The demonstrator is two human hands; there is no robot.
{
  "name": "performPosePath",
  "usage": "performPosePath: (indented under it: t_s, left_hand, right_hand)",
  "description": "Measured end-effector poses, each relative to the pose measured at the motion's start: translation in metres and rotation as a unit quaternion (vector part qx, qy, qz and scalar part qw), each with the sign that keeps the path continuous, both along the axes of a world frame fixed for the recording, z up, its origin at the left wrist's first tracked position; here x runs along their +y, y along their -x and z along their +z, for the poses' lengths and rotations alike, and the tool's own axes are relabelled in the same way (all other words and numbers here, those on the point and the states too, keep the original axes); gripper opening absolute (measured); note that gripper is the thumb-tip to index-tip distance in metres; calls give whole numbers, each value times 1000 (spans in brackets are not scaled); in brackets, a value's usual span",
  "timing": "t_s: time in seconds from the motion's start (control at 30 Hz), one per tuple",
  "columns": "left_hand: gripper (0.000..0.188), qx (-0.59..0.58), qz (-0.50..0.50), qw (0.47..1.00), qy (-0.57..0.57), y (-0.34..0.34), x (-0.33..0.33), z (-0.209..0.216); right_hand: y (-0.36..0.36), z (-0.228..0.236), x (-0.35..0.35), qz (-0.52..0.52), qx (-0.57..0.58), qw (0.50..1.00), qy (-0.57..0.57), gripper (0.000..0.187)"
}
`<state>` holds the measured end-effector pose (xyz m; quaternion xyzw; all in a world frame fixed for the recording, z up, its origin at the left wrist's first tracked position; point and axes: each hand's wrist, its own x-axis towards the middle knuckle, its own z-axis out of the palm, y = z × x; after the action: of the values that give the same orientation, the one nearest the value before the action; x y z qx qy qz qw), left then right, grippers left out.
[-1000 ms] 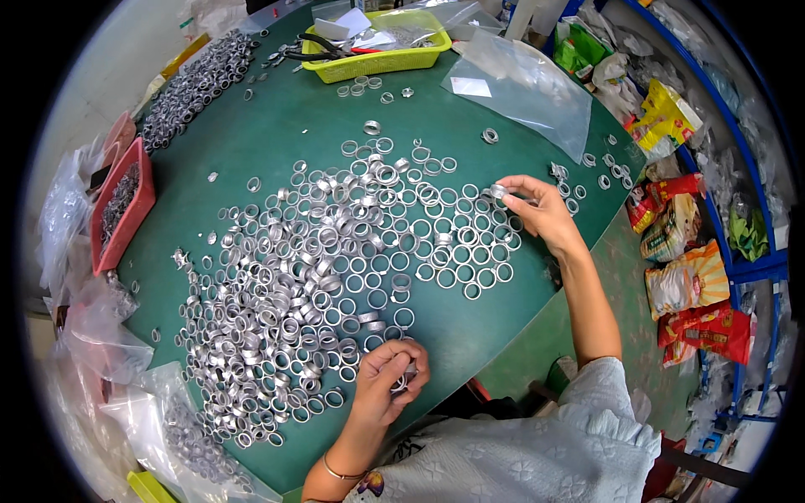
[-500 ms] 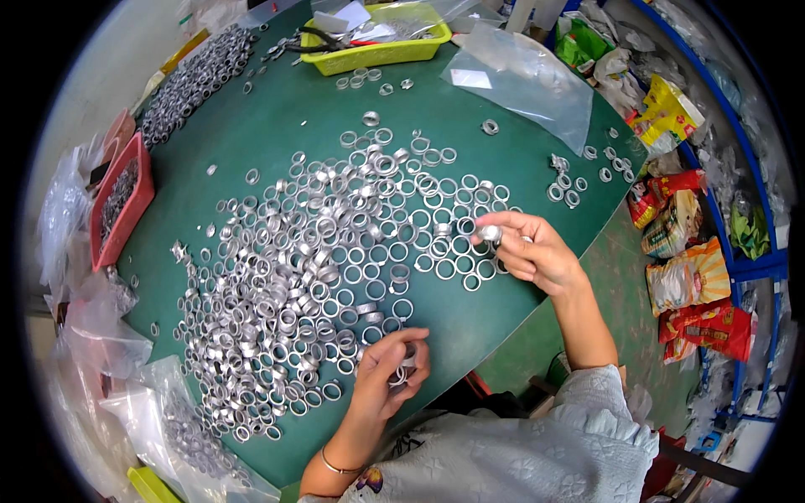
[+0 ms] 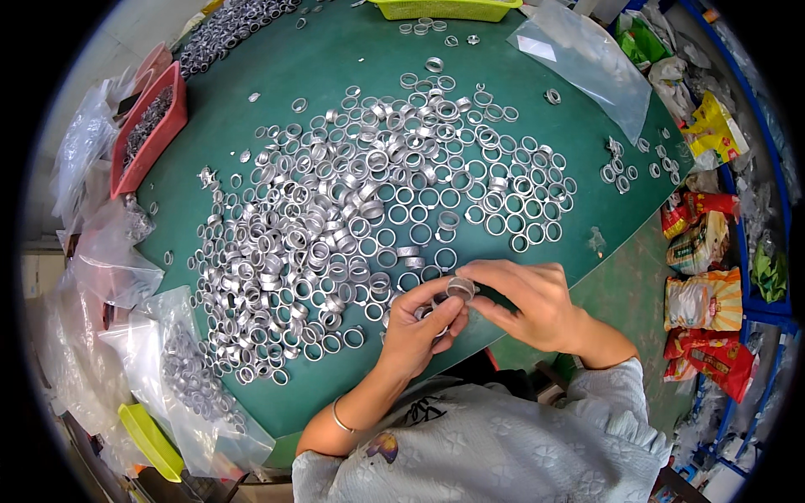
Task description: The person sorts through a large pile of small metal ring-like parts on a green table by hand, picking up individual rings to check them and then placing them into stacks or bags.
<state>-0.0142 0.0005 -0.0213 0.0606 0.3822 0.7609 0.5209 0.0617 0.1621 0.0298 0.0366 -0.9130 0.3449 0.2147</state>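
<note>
My left hand point(image 3: 412, 334) and my right hand point(image 3: 537, 307) meet near the front edge of the green table point(image 3: 226, 138). Between their fingertips is a silver metal ring point(image 3: 459, 288), pinched from both sides. More ring edges show within the curled fingers of the left hand, partly hidden. Just beyond and to the left of my hands spreads a large heap of similar metal rings point(image 3: 319, 226). On its left the rings lie piled on one another; toward the right they lie mostly flat in one layer.
A red tray point(image 3: 172, 126) of small metal parts stands at the left, near a dark heap of rings point(image 3: 231, 38). A yellow-green tray point(image 3: 444, 10) is at the far edge. Clear bags point(image 3: 591, 63) lie around. At right, blue shelving point(image 3: 767, 306) stands beside colourful packages point(image 3: 704, 298).
My right hand has come left and nearer to meet my left hand, carrying a ring. The left hand has risen slightly to the right. The whole view has shifted, placing the table further up.
</note>
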Motion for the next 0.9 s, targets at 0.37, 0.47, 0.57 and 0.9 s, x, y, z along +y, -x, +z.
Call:
performPosePath:
  t_s: [0.37,0.47,0.57,0.9]
  left_hand:
    - [22,-79,-12,997,-15,5,-1,2]
    - [30,-342,16,931,-123,26,-8,0]
    - [35,-371,80,914,-144,46,-14,15]
    - [41,-343,134,916,-156,41,-8,8]
  right_hand:
    - [-1,3,3,-11,-35,997,73,25]
    - [4,-2,27,-100,-77,987,101,19]
    - [9,-31,80,-189,-28,981,32,14]
    - [77,-44,112,-218,-128,959,-128,11]
